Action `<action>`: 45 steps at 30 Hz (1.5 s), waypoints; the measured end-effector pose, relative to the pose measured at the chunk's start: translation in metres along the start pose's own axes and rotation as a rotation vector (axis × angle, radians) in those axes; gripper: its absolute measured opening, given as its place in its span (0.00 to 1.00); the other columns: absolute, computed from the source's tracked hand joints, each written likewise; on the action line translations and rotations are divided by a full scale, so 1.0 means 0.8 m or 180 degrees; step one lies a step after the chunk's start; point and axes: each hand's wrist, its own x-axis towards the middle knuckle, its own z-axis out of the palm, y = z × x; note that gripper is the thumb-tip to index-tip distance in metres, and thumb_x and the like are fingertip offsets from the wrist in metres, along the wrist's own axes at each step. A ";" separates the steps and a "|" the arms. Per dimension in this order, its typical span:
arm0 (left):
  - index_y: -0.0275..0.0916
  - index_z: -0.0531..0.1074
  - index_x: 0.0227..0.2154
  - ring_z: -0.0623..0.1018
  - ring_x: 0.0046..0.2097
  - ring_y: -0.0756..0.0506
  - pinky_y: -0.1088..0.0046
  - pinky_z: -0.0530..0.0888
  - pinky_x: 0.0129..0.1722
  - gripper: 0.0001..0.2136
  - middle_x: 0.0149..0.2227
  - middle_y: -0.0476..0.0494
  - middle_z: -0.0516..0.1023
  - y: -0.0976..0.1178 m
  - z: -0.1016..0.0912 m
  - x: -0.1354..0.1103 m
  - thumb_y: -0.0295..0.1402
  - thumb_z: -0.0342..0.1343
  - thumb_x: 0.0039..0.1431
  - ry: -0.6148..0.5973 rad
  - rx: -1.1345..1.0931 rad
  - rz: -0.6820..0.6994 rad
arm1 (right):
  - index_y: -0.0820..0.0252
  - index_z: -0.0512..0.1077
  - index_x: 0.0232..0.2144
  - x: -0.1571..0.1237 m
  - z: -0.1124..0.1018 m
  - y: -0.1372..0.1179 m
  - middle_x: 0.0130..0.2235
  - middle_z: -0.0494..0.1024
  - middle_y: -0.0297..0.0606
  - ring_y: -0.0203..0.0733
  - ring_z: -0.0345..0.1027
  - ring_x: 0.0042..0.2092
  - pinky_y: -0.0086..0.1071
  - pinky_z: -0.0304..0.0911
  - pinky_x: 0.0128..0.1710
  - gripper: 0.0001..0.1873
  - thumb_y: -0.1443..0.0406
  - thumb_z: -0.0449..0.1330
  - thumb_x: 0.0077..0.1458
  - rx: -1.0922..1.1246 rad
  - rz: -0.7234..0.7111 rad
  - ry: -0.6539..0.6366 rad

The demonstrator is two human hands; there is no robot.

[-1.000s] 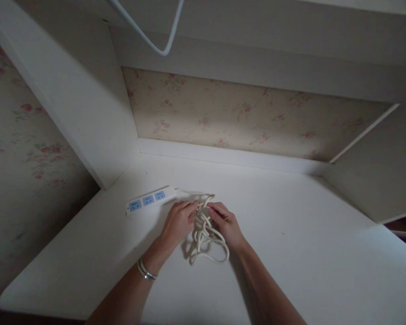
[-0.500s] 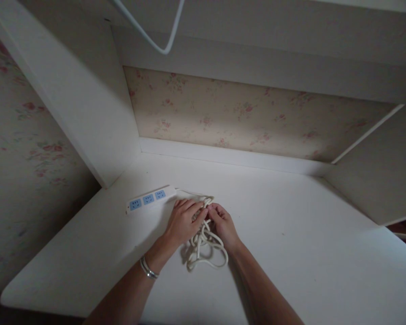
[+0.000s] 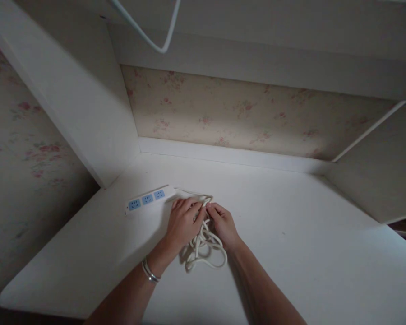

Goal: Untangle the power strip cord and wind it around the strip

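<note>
A white power strip with three blue socket blocks lies on the white desk, left of my hands. From its right end a white power cord runs to a tangled bundle between my hands, with loose loops hanging toward me. My left hand is curled over the bundle's left side, thumb pressed on the cord, hiding part of it. On the right, my right hand pinches the cord near the top of the bundle, thumb and forefinger close to the left thumb.
The white desk spreads around the cord. A white side panel stands at the left, and an overhead shelf crosses above. A pale looped cable hangs at the top. Floral wallpaper covers the back.
Both hands keep hold of the cord in nearly the same place. The fingers shift slightly at the top of the bundle, and the view moves a little.
</note>
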 end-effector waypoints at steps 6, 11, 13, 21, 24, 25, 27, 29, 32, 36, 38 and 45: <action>0.40 0.74 0.37 0.73 0.42 0.44 0.62 0.68 0.48 0.10 0.38 0.42 0.74 0.000 0.005 -0.002 0.31 0.46 0.63 -0.0058 0.0035 -0.0001 | 0.58 0.75 0.29 0.006 0.000 0.005 0.28 0.74 0.32 0.36 0.63 0.31 0.29 0.59 0.32 0.15 0.52 0.62 0.50 0.0117 -0.0012 0.0259; 0.42 0.73 0.43 0.72 0.48 0.42 0.62 0.70 0.51 0.11 0.46 0.40 0.72 -0.006 0.005 -0.004 0.32 0.47 0.63 -0.0015 0.0109 -0.0130 | 0.59 0.71 0.25 0.010 -0.001 0.004 0.24 0.70 0.30 0.34 0.61 0.25 0.28 0.59 0.26 0.14 0.54 0.65 0.46 0.1178 0.0470 0.0443; 0.43 0.72 0.46 0.72 0.50 0.41 0.63 0.71 0.48 0.12 0.53 0.40 0.69 -0.008 0.007 -0.005 0.33 0.48 0.62 -0.0023 0.0153 -0.0199 | 0.59 0.71 0.26 0.011 0.001 0.000 0.25 0.71 0.31 0.34 0.63 0.26 0.29 0.61 0.27 0.13 0.55 0.66 0.46 0.1441 0.0577 0.0424; 0.40 0.61 0.56 0.77 0.46 0.42 0.70 0.74 0.40 0.18 0.49 0.38 0.75 -0.013 0.012 -0.008 0.35 0.46 0.64 -0.0081 0.0171 -0.0615 | 0.58 0.71 0.26 0.008 0.006 -0.008 0.25 0.72 0.31 0.34 0.64 0.26 0.29 0.62 0.28 0.12 0.57 0.67 0.45 0.1665 0.0635 0.0429; 0.40 0.65 0.51 0.76 0.48 0.43 0.68 0.73 0.46 0.14 0.50 0.40 0.74 -0.015 0.012 -0.006 0.32 0.44 0.64 -0.0132 0.0073 -0.0489 | 0.58 0.71 0.26 0.007 0.006 -0.008 0.25 0.72 0.30 0.34 0.64 0.26 0.29 0.63 0.27 0.11 0.58 0.67 0.45 0.1690 0.0632 0.0457; 0.40 0.66 0.50 0.75 0.49 0.44 0.67 0.73 0.48 0.14 0.50 0.41 0.74 -0.016 0.013 -0.005 0.31 0.44 0.65 -0.0121 0.0012 -0.0443 | 0.58 0.71 0.26 0.007 0.006 -0.008 0.25 0.72 0.30 0.33 0.64 0.26 0.28 0.63 0.27 0.11 0.58 0.66 0.46 0.1695 0.0622 0.0470; 0.40 0.67 0.50 0.75 0.50 0.45 0.68 0.72 0.50 0.14 0.50 0.41 0.74 -0.018 0.014 -0.004 0.29 0.43 0.64 -0.0062 -0.0135 -0.0426 | 0.57 0.71 0.25 0.008 0.004 -0.009 0.24 0.71 0.29 0.33 0.64 0.26 0.28 0.63 0.27 0.10 0.57 0.65 0.47 0.1702 0.0577 0.0470; 0.39 0.67 0.50 0.74 0.51 0.46 0.69 0.71 0.52 0.15 0.50 0.41 0.74 -0.022 0.016 -0.004 0.27 0.43 0.64 0.0017 -0.0290 -0.0449 | 0.57 0.71 0.24 0.010 0.001 -0.010 0.24 0.71 0.29 0.33 0.65 0.28 0.27 0.64 0.29 0.09 0.58 0.62 0.50 0.1729 0.0545 0.0504; 0.39 0.69 0.49 0.75 0.50 0.46 0.68 0.70 0.52 0.14 0.48 0.42 0.76 -0.026 0.018 -0.004 0.28 0.43 0.64 0.0019 -0.0559 -0.0551 | 0.57 0.71 0.25 0.014 -0.005 -0.014 0.28 0.74 0.30 0.35 0.68 0.32 0.29 0.67 0.34 0.07 0.61 0.60 0.51 0.1842 0.0623 0.0625; 0.40 0.71 0.47 0.76 0.47 0.46 0.68 0.71 0.50 0.13 0.45 0.44 0.78 -0.025 0.016 -0.003 0.32 0.44 0.65 -0.0075 -0.1017 -0.0754 | 0.57 0.72 0.26 0.018 -0.019 -0.017 0.30 0.76 0.32 0.36 0.69 0.33 0.33 0.68 0.38 0.06 0.62 0.58 0.53 0.1943 0.0739 0.0593; 0.40 0.71 0.46 0.76 0.46 0.46 0.69 0.71 0.50 0.13 0.45 0.44 0.78 -0.023 0.016 -0.002 0.33 0.45 0.65 -0.0083 -0.1254 -0.0847 | 0.57 0.71 0.25 0.019 -0.026 -0.019 0.27 0.74 0.32 0.36 0.68 0.30 0.32 0.68 0.35 0.08 0.61 0.59 0.54 0.1906 0.0707 0.0571; 0.37 0.71 0.45 0.77 0.44 0.46 0.71 0.73 0.44 0.14 0.43 0.41 0.77 -0.028 0.024 0.000 0.38 0.53 0.59 -0.0232 -0.2363 -0.1288 | 0.54 0.74 0.40 0.013 -0.040 -0.034 0.35 0.76 0.35 0.40 0.68 0.37 0.32 0.64 0.37 0.14 0.57 0.63 0.51 0.1037 0.0312 0.0084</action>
